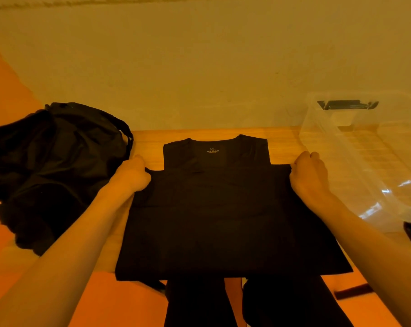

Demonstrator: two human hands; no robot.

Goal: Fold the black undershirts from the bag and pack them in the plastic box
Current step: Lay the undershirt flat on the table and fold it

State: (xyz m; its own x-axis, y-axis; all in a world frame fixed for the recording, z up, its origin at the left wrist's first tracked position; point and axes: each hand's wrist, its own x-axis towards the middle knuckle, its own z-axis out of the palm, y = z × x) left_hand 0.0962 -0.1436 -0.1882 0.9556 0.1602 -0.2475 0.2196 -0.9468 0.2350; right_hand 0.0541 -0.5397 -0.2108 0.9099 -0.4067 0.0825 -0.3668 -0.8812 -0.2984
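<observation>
Leftward, black bag [56,161] slumped on wooden table [147,142], dark folds inside too murky to tell apart. Rightward, clear plastic box [364,161] open-topped, table grain showing through its bottom. Between the two, black undershirt [213,208] spread flat, neckline and printed label toward the far wall, hem at the near edge, long axis running straight away from the person. Left hand [132,175] curled, pinching the left armhole corner; right hand [309,175] curled likewise on the right armhole corner, just below the straps.
</observation>
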